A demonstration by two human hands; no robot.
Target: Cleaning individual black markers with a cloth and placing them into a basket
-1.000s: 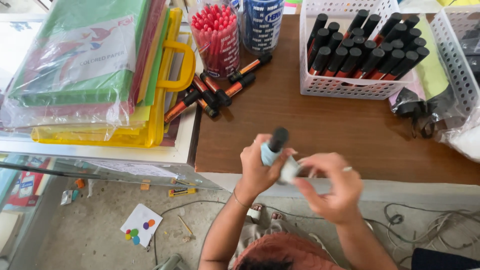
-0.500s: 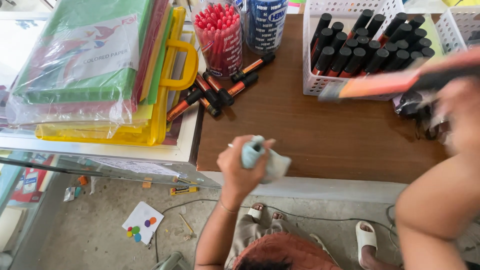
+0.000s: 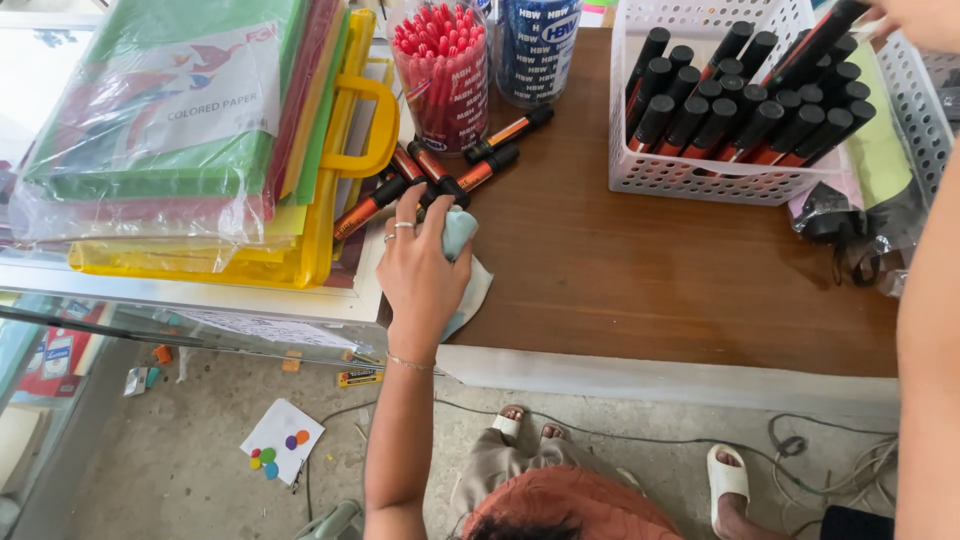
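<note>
The left hand (image 3: 420,270) has moved forward since half a second ago: before it was held up over the front edge of the table, and now it lies at the left part of the wooden table (image 3: 640,290), its fingers closed around a pale blue cloth (image 3: 462,240) and their tips touching the loose orange markers (image 3: 440,180) that lie in front of the clear jar of red pens (image 3: 442,70). The right hand (image 3: 925,20) has moved too; it is now at the top right corner, mostly out of the picture, and it grips one orange marker with a black cap (image 3: 815,45) over the white basket (image 3: 690,170), among the other black-capped markers standing there. Earlier this marker was blurred, crossing in front of the basket. The two hands are well apart. On the left is a stack of coloured paper packs (image 3: 170,130) on yellow plastic cases, and a blue cylinder container (image 3: 538,45) stands beside the jar. Below the table is a grey concrete floor (image 3: 180,450) with cables, a small paper with colour dots (image 3: 283,440), and the person's feet in white sandals.
</note>
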